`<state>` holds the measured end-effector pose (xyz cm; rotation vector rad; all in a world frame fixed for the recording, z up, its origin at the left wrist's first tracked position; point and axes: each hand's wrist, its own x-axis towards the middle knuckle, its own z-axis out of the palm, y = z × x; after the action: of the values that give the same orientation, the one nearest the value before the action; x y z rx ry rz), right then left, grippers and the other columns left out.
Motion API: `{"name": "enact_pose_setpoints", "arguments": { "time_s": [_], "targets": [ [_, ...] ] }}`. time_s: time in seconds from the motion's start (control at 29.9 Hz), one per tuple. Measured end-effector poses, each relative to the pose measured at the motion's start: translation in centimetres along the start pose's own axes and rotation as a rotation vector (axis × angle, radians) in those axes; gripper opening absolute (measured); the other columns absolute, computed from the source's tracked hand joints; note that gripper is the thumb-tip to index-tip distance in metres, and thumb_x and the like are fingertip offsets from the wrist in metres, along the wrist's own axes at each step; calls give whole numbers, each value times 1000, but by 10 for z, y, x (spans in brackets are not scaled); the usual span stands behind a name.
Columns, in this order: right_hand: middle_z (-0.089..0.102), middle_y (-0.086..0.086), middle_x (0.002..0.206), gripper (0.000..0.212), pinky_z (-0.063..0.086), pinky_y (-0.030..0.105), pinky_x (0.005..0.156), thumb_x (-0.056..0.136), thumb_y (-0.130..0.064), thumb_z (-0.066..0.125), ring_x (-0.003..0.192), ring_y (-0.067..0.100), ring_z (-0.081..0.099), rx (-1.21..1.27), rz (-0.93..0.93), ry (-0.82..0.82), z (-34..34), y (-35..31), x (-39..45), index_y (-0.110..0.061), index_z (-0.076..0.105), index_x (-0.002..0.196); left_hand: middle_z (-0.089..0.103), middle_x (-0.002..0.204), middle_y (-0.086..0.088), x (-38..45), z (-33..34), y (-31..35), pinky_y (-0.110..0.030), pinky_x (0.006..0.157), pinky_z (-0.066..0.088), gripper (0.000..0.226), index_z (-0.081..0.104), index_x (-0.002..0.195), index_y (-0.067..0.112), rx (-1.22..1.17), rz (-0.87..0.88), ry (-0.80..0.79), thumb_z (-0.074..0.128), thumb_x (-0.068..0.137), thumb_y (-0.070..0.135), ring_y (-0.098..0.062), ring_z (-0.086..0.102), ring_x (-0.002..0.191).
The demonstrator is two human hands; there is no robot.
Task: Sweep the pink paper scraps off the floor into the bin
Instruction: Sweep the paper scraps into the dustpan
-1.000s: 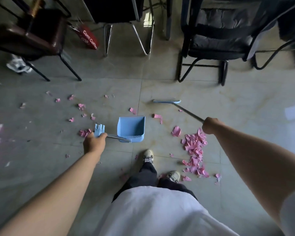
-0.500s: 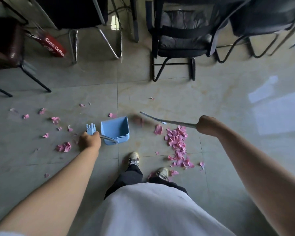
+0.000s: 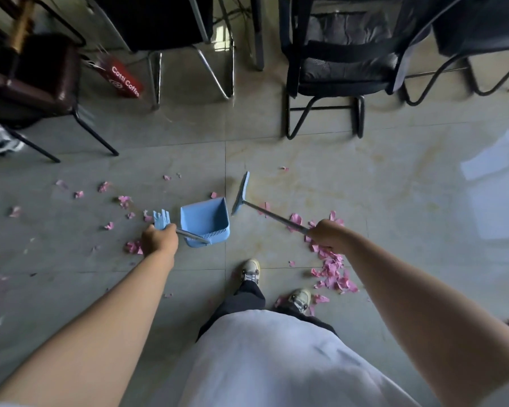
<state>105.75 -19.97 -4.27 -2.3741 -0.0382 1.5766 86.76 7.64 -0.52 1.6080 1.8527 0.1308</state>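
Pink paper scraps point(image 3: 332, 268) lie on the floor point(image 3: 394, 186); left hand point(image 3: 160, 240) grips the dustpan point(image 3: 206, 220) handle, right hand point(image 3: 327, 235) grips the broom point(image 3: 241, 193).

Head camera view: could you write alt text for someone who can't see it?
Seen from above, a person's left hand grips a blue dustpan handle and the right hand grips a broom. Pink scraps lie piled on the tiled floor by the right foot, with more scattered to the left. Chairs stand beyond.
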Motion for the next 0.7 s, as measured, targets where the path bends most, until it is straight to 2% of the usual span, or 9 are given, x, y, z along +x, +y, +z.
{"name": "enact_pose_setpoints", "arguments": {
  "time_s": [0.07,0.1,0.13,0.23,0.33,0.5,0.6,0.7],
  "targets": [
    [57,9,82,30,40,29,58,97,-20,40,67,21,56,-107,-37,38,13,8,5,-2,58,113,70,106,-22,1,-2,-2,-42,80,56,29,68,106,1,10,17,-26,65,83,18,-37,68,93],
    [57,7,86,34,41,26,60,97,-19,38,74,19,57,-156,-36,60,20,15,7,-1,56,120,70,106,-21,0,-2,-2,-39,79,54,28,68,106,1,19,33,-36,65,84,17,-36,68,94],
    [54,4,83,34,40,24,59,97,-17,37,72,16,54,-189,-22,64,25,23,6,-1,56,121,70,107,-20,-1,0,0,-35,76,51,28,68,108,1,29,46,-39,64,85,16,-36,67,95],
    [46,0,72,27,38,21,52,95,-8,38,60,11,42,-223,23,48,27,48,0,-1,58,112,68,112,-20,-5,7,6,-33,76,47,31,65,113,-1,51,49,-43,63,86,16,-36,65,99],
    [48,0,69,18,33,19,44,93,-6,39,54,10,42,-227,52,71,15,75,-18,-10,56,96,68,111,-22,-11,20,10,-39,83,53,32,66,108,0,101,74,-48,64,83,20,-37,66,98],
    [51,-1,65,15,34,21,43,88,-10,44,51,12,47,-231,103,166,-6,119,-46,-16,51,76,70,107,-19,-28,50,40,-44,84,56,34,68,106,4,91,121,-63,64,79,23,-36,68,94],
    [48,-2,67,14,33,23,44,91,-8,42,54,12,43,-288,70,207,-21,122,-58,-15,51,84,71,104,-17,-21,65,62,-49,82,58,37,68,104,7,62,140,-60,60,73,26,-35,70,90],
    [47,0,67,11,36,25,48,91,-10,43,55,14,44,-339,34,254,-36,117,-64,-13,50,83,71,104,-16,-19,71,84,-50,81,58,38,68,103,8,48,175,-57,59,71,26,-35,70,90]
  ]
}}
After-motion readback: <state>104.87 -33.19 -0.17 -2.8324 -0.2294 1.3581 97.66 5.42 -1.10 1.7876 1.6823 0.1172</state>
